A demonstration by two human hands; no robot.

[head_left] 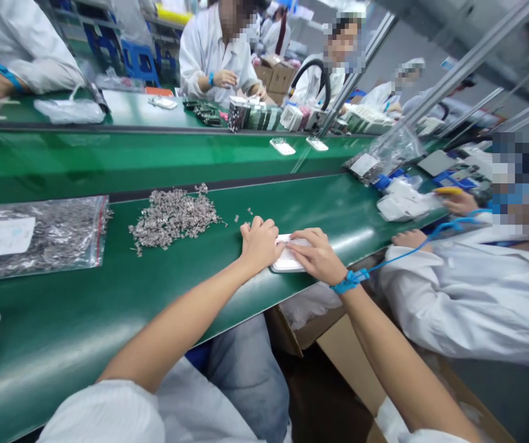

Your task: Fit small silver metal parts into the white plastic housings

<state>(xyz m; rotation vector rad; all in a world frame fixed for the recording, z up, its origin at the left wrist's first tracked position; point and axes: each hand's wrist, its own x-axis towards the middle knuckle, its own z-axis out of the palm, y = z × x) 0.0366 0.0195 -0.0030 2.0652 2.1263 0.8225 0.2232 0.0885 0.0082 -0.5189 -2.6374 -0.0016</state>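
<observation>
A flat white plastic casing [286,262] with rounded corners lies on the green work surface in front of me. My left hand [261,245] is at its left edge, fingers curled and thumb reaching onto it. From the other side my right hand [318,253] grips the casing, its fingers pressed on the top. The fingertips of both hands meet near the middle, and any small part between them is too small to make out. Left of my hands is a loose pile of small metal clips [175,215], with a few strays beside it.
A clear bag of metal parts [61,240] lies at the left. Beyond a raised ledge runs a green belt [154,157] with two white casings [283,146]. A co-worker's sleeve [467,289] is close at right, near white bags [405,200]. Cardboard boxes [352,363] stand below the edge.
</observation>
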